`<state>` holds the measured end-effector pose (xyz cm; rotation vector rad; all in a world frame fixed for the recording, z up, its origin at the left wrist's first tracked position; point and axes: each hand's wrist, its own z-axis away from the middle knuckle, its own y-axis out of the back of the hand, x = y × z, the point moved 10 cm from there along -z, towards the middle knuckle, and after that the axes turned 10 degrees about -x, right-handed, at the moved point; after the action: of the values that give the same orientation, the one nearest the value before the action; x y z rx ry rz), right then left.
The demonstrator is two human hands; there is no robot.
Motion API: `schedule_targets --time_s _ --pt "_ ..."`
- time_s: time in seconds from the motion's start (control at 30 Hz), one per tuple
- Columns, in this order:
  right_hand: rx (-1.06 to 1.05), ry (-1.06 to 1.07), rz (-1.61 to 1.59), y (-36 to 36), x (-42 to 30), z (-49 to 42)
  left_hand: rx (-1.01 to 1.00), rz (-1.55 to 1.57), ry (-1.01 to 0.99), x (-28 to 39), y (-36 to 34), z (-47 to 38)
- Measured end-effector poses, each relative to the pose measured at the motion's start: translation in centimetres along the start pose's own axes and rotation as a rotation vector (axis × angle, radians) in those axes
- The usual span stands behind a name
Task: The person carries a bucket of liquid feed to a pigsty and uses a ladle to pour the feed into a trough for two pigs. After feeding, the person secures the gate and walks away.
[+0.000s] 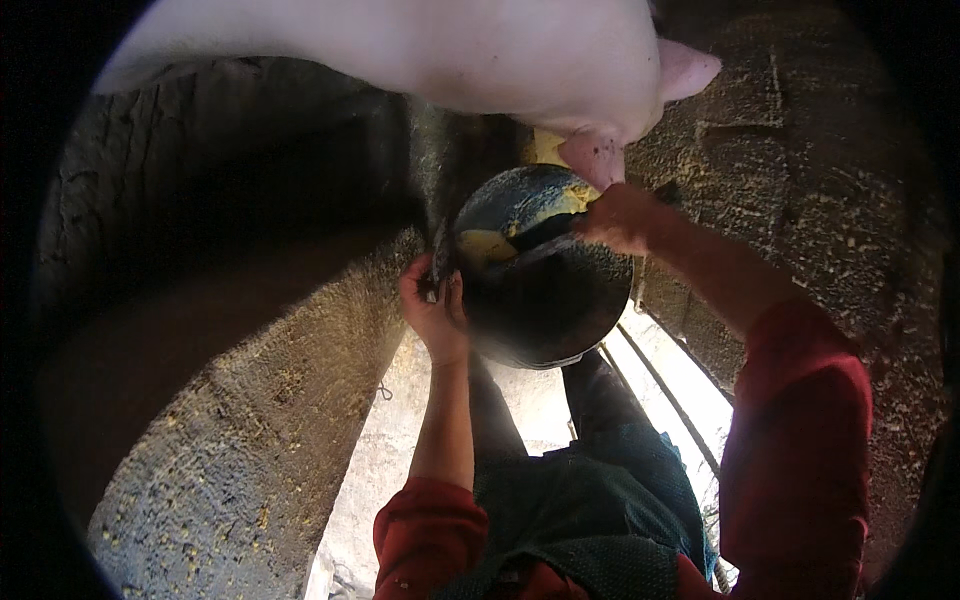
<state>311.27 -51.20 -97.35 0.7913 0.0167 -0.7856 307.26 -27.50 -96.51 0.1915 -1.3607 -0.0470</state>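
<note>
A dark round bucket (547, 322) is tilted in front of my legs, with yellowish wet feed (566, 201) clinging to its inner wall. My left hand (439, 307) grips the bucket's handle at its left side. Over the bucket's right rim, my right hand (619, 221) is closed on a dark scoop-like tool (544, 234) that reaches inside; its full shape is hidden in shadow. A pale pink pig (480, 52) stands just beyond, one ear hanging down close to my right hand. The pig's snout cannot be seen.
A rough, stained concrete wall (247, 420) rises at the left, with deep shadow behind it. Another rough surface (817, 195) spotted with feed bits lies at the right. Thin metal bars (667, 394) run beside my right leg over bright ground.
</note>
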Motion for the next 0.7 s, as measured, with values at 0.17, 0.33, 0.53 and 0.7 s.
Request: schedule_targets --time_s 0.17,0.33,0.53,0.7 --pt "-0.094 -0.138 0.125 -4.3 2.6 0.8 0.021 -0.035 0.036 0.9 -1.5 1.0" --pt "-0.122 -0.191 0.055 -5.1 2.4 1.8 -0.042 -0.124 0.073 1.1 -3.1 0.4" --pt "-0.228 -0.292 -0.07 -3.7 2.3 2.7 -0.03 -0.197 0.017 1.7 -2.5 1.0" --pt "-0.316 -0.343 0.071 -1.0 2.8 7.4 -0.023 -0.059 -0.031 0.9 -3.8 0.9"
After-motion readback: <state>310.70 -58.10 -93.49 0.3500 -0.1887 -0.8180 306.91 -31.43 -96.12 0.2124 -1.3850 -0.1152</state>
